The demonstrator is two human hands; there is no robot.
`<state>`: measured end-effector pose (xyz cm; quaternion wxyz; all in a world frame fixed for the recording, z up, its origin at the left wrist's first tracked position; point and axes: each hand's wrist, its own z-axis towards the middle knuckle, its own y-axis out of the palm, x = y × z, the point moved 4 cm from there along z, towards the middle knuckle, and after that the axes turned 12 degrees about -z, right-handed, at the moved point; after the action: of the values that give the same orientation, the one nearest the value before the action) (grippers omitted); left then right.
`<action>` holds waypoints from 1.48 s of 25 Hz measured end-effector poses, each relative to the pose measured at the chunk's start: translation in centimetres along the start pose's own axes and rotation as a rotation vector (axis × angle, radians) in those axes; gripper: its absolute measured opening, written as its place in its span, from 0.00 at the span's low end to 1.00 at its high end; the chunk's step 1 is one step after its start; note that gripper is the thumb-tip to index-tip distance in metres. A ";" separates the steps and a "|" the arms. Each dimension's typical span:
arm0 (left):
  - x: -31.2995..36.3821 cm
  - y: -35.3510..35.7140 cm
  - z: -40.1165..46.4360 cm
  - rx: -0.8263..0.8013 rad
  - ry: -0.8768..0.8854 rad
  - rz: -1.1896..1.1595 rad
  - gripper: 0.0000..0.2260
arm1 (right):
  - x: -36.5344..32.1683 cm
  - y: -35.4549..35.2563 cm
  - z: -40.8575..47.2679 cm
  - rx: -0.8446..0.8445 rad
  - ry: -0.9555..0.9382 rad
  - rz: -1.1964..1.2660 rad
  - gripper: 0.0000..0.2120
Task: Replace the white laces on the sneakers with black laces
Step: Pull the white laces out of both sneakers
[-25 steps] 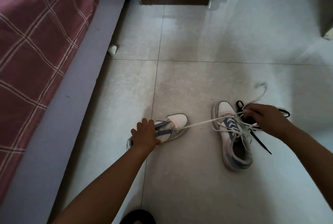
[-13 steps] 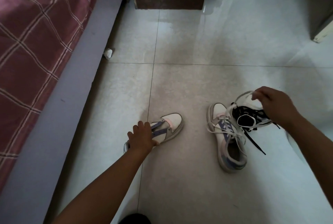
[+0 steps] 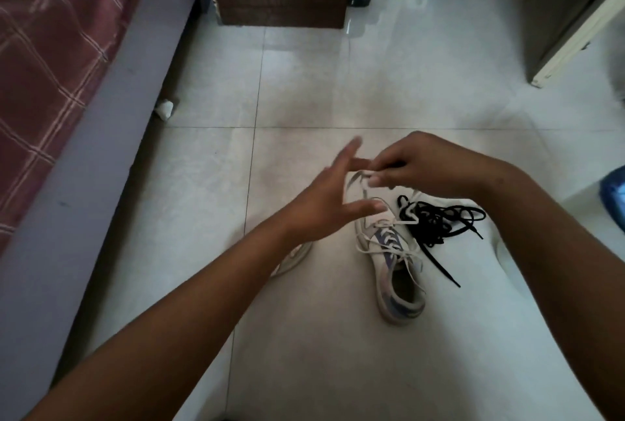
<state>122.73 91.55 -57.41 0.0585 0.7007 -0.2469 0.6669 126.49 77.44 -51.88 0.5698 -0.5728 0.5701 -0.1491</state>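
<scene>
While our left hand [image 3: 324, 204] hangs with its fingers spread and straight, holding nothing, our right hand [image 3: 429, 167] pinches a bundle of loose white lace [image 3: 363, 180] between thumb and curled fingertips, so the step in hand looks like gathering the pulled-out lace to put it aside. To do it well, we judge, we bring the spread left fingers up to the hanging loops, wind them into one neat coil, and set it well apart from the black laces [image 3: 439, 221], so the two kinds do not tangle. Below and behind our left palm, only the edge of one sneaker [image 3: 291, 260] shows; whether it is fully unlaced we cannot tell. Under the fingertips of both hands lies the second sneaker [image 3: 394, 265], white lace crossing its eyelets, so it seems not yet stripped. Just right of it, beneath our right wrist, the black laces lie in a knotted heap touching that shoe, and its strands could snag the dangling loops. Far left of our fingers stand a bed with a checked cover [image 3: 44, 65] and a small white scrap [image 3: 164, 108] on the tiled floor [image 3: 304, 82].
</scene>
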 end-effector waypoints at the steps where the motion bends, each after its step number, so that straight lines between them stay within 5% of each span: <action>1: 1.4 0.1 0.9 -0.055 0.035 0.070 0.29 | -0.7 0.0 0.2 -0.008 -0.030 0.052 0.06; 3: 2.7 -0.5 2.1 -0.052 0.012 0.385 0.11 | -0.8 -0.1 0.1 0.011 -0.035 0.145 0.08; 5: 2.6 -1.7 2.5 0.014 -0.014 0.489 0.08 | 0.1 0.3 -0.2 0.000 -0.003 0.233 0.17; 10: 0.5 -4.7 1.3 0.081 -0.110 0.197 0.12 | 3.4 0.2 -1.4 0.120 0.219 0.130 0.04; 14: 0.2 -0.4 0.9 -0.149 -0.069 -0.217 0.25 | 0.5 0.4 -1.3 0.161 0.033 0.711 0.10; 17: 0.3 2.1 1.4 -0.134 -0.066 -0.105 0.09 | -0.5 -0.1 -1.0 0.232 -0.005 1.003 0.08; 20: 0.3 0.3 1.7 -0.035 -0.087 -0.073 0.12 | 4.0 -1.2 -3.4 0.468 0.194 0.947 0.07; 22: 1.0 -0.8 1.9 0.059 -0.159 -0.317 0.15 | 7.2 0.5 -6.2 0.471 0.390 0.853 0.07; 24: 2.2 0.1 2.8 0.054 -0.221 -0.823 0.18 | 8.2 4.3 -8.3 0.205 0.500 0.905 0.08; 26: 4.3 2.5 3.9 -0.006 -0.287 -1.187 0.19 | 7.4 6.8 -9.5 -0.077 0.479 0.934 0.22; 28: 6.5 5.6 4.7 -0.063 -0.366 -1.275 0.20 | 6.9 6.4 -9.3 -0.067 0.356 1.125 0.38; 32: 10.1 11.0 6.5 -0.139 -0.369 -1.046 0.17 | 6.0 4.6 -8.9 -0.045 0.093 1.726 0.35; 35: 11.7 12.6 8.7 -0.073 -0.071 -0.447 0.12 | 8.6 4.9 -11.1 0.038 0.250 1.831 0.41; 37: 12.3 15.1 9.1 -0.282 0.212 0.130 0.10 | 11.1 3.8 -13.4 0.258 0.357 1.937 0.37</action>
<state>124.43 71.36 -50.26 0.1385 0.5939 -0.3754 0.6980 116.99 63.00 -56.21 0.4093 0.2373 0.8488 0.2359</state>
